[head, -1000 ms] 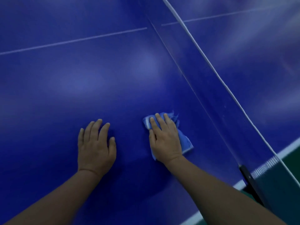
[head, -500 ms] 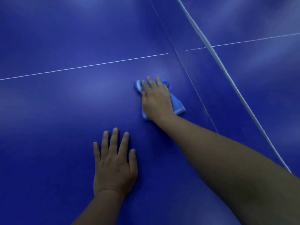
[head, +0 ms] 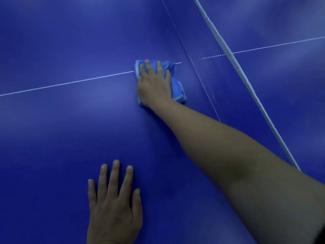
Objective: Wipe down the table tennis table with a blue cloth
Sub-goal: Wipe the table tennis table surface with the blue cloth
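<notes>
Blue cloth (head: 177, 85), bunched into a loose wad, lies on the table tennis surface (head: 70, 129) right where the thin white centre line (head: 70, 83) runs toward the net (head: 226, 81), and it covers a short piece of that line. The right hand (head: 154, 85) lies flat on top of it with its fingers straight and a little spread, pressing it down at the end of a long reach; the cloth shows past the fingertips and along the hand's net side. The left hand (head: 114, 206) rests palm down on the bare surface near the person, fingers straight and fanned, holding nothing and seemingly propping the body for the reach. As a judgement, the wipe is mid-course: the cloth is working the strip beside the net on the near half, but nothing shows which parts are already clean, since the top looks evenly glossy with no streaks, dust or damp trails to read. The far half beyond the net, and the wide stretch off to the left, look as if they may be left to do. The surface is deep blue with soft patches of reflected light. The net's white top band (head: 235, 67) crosses diagonally at upper right, its mesh dark blue. Of the room, nothing shows; the tabletop fills the whole view.
</notes>
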Motion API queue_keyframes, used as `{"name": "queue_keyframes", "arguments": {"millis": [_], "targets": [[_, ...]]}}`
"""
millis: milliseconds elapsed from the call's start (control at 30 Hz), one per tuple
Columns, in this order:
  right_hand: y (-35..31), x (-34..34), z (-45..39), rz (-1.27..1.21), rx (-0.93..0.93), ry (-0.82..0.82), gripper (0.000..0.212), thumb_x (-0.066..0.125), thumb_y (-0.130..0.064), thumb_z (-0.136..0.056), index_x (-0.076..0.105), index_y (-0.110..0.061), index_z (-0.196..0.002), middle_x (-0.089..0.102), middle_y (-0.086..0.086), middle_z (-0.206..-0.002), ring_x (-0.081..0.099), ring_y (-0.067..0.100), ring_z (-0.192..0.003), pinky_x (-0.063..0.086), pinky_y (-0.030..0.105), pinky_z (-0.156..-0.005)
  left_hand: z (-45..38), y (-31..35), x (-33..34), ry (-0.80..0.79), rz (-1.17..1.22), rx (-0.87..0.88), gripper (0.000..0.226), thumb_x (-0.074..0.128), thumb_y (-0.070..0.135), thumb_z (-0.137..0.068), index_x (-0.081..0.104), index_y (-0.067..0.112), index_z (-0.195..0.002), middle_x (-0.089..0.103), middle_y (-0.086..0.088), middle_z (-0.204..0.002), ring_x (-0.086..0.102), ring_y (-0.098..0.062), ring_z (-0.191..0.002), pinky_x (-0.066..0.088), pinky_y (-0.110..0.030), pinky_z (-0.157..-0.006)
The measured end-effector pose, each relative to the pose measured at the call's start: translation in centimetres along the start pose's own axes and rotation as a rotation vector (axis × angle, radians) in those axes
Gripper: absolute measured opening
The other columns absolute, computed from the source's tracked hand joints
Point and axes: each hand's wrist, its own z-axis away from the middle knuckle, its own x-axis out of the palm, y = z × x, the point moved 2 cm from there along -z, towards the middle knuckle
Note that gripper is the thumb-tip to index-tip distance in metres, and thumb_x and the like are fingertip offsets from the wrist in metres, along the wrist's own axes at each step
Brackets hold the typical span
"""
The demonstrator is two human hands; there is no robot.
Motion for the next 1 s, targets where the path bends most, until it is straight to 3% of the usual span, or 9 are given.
{"name": "queue_keyframes", "arguments": {"millis": [133,267,367,467,600,833,1000], "targets": [[2.0,-0.9,-3.8,-0.065,0.225,0.0,0.055,0.03,-0.032,-0.102,0.023,-0.024,-0.157,0.014,-0.006,-0.166,0.006,0.028,-0.153,0.013,0.054,-0.119,-0.1,0.0,0.2,0.006,0.006,0.006,0.062,0.038,0.044,-0.089,0.05,0.016,-0.143,0.036,-0.011,-0.156,0.025,-0.034,-0.146,0.009,-0.057,-0.118],[3.0,0.3,0.6,-0.061,0.442,0.085,0.057,0.033,-0.037,-0.101,0.024,-0.025,-0.156,0.014,-0.003,-0.166,0.009,0.03,-0.151,0.017,0.054,-0.115,-0.1,-0.1,0.1,-0.014,0.008,0.012,0.062,0.037,0.044,-0.089,0.048,0.017,-0.144,0.036,-0.011,-0.156,0.026,-0.035,-0.146,0.011,-0.059,-0.117],[1.0,0.3,0.9,-0.074,0.374,0.046,0.056,0.031,-0.041,-0.104,0.021,-0.024,-0.157,0.011,0.0,-0.166,0.012,0.033,-0.15,0.015,0.056,-0.115,0.0,-0.1,0.1,-0.012,0.013,0.012,0.062,0.037,0.044,-0.089,0.049,0.017,-0.144,0.037,-0.011,-0.156,0.026,-0.035,-0.146,0.013,-0.06,-0.116],[1.7,-1.0,-2.5,-0.01,0.247,0.028,0.058,0.037,-0.04,-0.101,0.024,-0.023,-0.155,0.02,-0.001,-0.163,0.023,0.032,-0.144,0.019,0.054,-0.113,-0.1,-0.1,0.4,-0.019,-0.001,0.011,0.062,0.037,0.044,-0.09,0.049,0.017,-0.144,0.036,-0.011,-0.156,0.024,-0.034,-0.147,0.01,-0.058,-0.117],[5.3,-1.3,-3.1,-0.069,0.394,0.044,0.053,0.026,-0.037,-0.104,0.023,-0.026,-0.156,0.016,-0.004,-0.165,0.01,0.031,-0.151,0.013,0.053,-0.117,-0.1,0.0,0.2,-0.039,0.021,0.012,0.062,0.036,0.045,-0.091,0.048,0.017,-0.145,0.036,-0.011,-0.157,0.021,-0.033,-0.147,0.007,-0.056,-0.117],[7.4,-0.9,4.9,-0.068,0.57,0.082,0.056,0.025,-0.04,-0.104,0.021,-0.024,-0.158,0.013,-0.001,-0.166,0.012,0.029,-0.151,0.015,0.053,-0.117,0.0,0.2,-0.3,-0.122,0.04,-0.024,0.067,0.029,0.051,-0.091,0.043,0.019,-0.148,0.028,-0.009,-0.16,0.015,-0.031,-0.151,0.007,-0.058,-0.12],[8.3,-1.3,11.5,-0.076,0.614,0.059,0.056,0.022,-0.04,-0.106,0.018,-0.022,-0.158,0.01,0.0,-0.167,0.01,0.029,-0.151,0.014,0.054,-0.118,0.1,0.2,-0.5,-0.149,0.054,-0.024,0.075,0.021,0.059,-0.088,0.035,0.023,-0.153,0.018,-0.005,-0.164,0.0,-0.025,-0.153,-0.004,-0.052,-0.122]]}}
